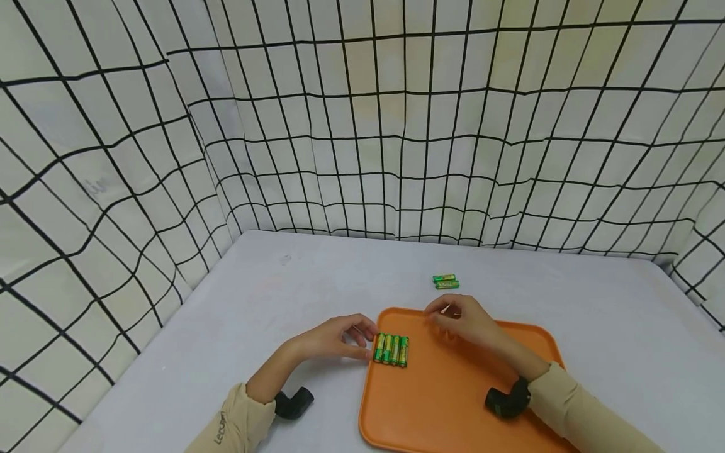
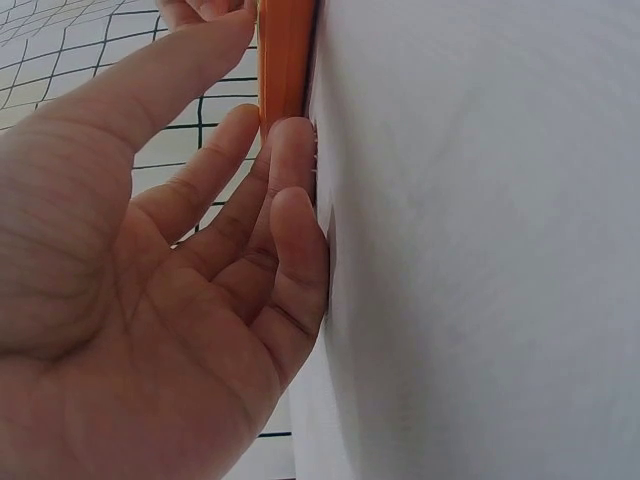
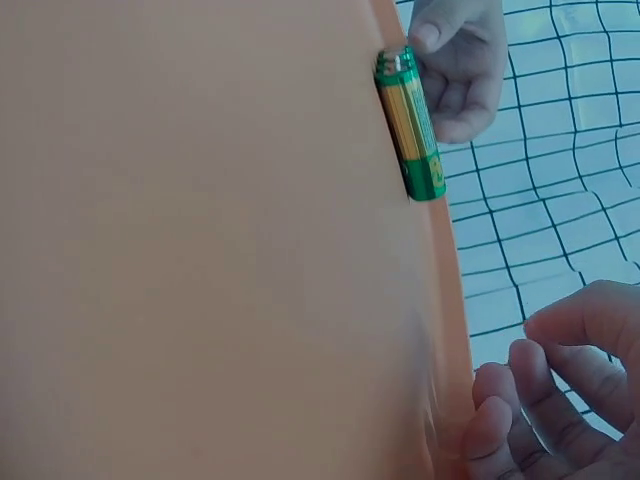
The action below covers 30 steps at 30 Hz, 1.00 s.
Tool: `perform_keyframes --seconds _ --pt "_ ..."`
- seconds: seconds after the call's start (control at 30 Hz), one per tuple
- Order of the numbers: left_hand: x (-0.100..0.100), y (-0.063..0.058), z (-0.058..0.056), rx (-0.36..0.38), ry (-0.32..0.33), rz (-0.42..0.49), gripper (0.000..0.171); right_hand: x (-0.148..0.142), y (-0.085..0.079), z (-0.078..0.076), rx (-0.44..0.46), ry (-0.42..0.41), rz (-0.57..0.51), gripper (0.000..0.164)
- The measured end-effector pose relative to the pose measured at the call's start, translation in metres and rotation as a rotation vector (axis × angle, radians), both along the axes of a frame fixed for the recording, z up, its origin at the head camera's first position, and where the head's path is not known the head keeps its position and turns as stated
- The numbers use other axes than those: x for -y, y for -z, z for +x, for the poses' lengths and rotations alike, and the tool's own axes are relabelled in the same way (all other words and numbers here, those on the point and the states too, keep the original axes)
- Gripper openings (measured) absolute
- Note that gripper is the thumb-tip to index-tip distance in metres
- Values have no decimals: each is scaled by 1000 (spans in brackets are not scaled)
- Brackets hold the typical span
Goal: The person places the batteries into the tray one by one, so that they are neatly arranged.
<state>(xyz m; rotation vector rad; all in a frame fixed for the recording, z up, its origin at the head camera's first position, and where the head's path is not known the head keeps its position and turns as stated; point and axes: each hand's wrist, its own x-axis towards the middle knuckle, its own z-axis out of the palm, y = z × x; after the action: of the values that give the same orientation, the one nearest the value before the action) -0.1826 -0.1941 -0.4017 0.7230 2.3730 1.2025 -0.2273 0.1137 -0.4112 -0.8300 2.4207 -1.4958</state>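
Observation:
Several green-and-yellow batteries [image 1: 391,350] lie side by side in a row at the left edge of the orange tray [image 1: 442,406]. Beside them my left hand [image 1: 338,337] has its loosely bent fingertips at the tray's rim; in the left wrist view the palm of that left hand [image 2: 170,290] is bare and its fingers reach the rim. Over the tray's far edge is my right hand [image 1: 467,322], fingers relaxed and bent. Nothing shows between the fingers of the right hand [image 3: 565,395] in the right wrist view, where the battery row [image 3: 410,125] appears end-on.
Two more batteries [image 1: 446,281] lie on the white table [image 1: 317,270] just beyond the tray's far rim. Walls of white sheet with a black net [image 1: 396,138] close in the back and sides. A black curved piece [image 1: 294,403] sits at each wrist.

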Motion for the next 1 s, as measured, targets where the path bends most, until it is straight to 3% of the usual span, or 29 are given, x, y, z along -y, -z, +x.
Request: perform_keyframes --seconds 0.4,0.6,1.0 --pt "1 3 0 4 3 2 37 -10 -1 -15 -38 152 -6 18" --pt "0 2 0 7 3 4 37 -10 -1 -20 44 179 -71 23" --pt "0 3 -2 6 13 12 37 -18 10 -44 76 297 -67 29"
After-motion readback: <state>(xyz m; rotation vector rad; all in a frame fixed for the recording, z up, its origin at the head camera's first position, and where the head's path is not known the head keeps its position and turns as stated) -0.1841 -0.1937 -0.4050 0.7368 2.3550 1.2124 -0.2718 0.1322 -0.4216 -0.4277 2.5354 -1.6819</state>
